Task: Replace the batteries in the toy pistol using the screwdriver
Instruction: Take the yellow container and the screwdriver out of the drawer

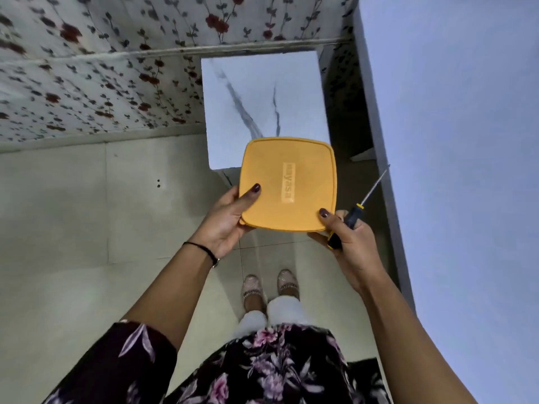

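I hold a square yellow lidded box in the air, just in front of a small white marble-patterned table. My left hand grips the box's left near corner, thumb on the lid. My right hand steadies the right near corner with its thumb while its fingers are closed around a screwdriver with a black and yellow handle. The metal shaft points up and to the right. No toy pistol or batteries are visible; the box's contents are hidden under the lid.
A bed with a floral sheet lies to the left of the table. A pale grey wall runs along the right. Below are a tiled floor and my feet in sandals.
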